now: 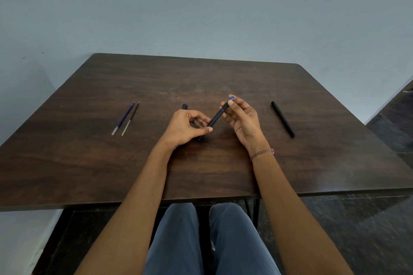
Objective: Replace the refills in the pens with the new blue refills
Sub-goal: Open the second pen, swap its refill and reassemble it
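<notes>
A black pen [216, 117] is held slanted above the middle of the dark wooden table [89, 163]. My left hand [185, 127] pinches its lower end. My right hand [242, 118] grips its upper end, where a blue tip [232, 98] shows between the fingers. Two loose refills lie side by side at the left: a blue refill [124, 117] and a darker refill [130, 121]. A second black pen [283, 119] lies at the right. Behind my left hand a short black piece [184, 106], perhaps a cap, is partly hidden.
The table's far edge meets a pale blue wall [201, 6]. Its front edge runs just above my knees in blue jeans [201, 241]. A bracelet [262, 153] circles my right wrist. Dark floor [391, 123] shows to the right.
</notes>
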`<action>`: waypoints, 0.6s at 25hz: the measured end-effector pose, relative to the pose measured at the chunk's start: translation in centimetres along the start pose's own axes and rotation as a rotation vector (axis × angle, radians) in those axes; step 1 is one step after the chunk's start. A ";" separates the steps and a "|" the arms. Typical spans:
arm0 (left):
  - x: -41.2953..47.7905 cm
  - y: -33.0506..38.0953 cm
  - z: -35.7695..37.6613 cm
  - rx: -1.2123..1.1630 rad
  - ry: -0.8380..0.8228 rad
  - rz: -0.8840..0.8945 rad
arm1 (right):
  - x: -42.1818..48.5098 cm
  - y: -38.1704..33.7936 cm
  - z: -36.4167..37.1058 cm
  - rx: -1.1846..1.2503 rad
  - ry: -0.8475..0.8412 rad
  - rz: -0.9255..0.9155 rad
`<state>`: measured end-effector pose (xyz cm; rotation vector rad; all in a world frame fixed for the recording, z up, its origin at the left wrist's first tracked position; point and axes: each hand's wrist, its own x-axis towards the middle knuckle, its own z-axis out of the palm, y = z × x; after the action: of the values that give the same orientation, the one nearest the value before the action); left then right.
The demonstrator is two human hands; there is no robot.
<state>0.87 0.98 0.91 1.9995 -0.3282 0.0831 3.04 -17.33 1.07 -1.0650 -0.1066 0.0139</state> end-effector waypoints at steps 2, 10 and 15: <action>0.0 0.0 0.0 0.002 0.007 0.000 | 0.0 0.0 0.0 0.014 -0.012 -0.005; 0.0 0.1 -0.1 0.000 -0.002 -0.007 | -0.1 -0.2 -0.1 0.038 -0.080 -0.011; -0.1 0.0 -0.1 -0.005 0.004 0.005 | -0.1 -0.1 0.0 0.019 -0.052 -0.015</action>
<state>0.83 1.05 0.92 1.9932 -0.3305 0.0890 2.96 -17.43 1.12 -1.0446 -0.1617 0.0289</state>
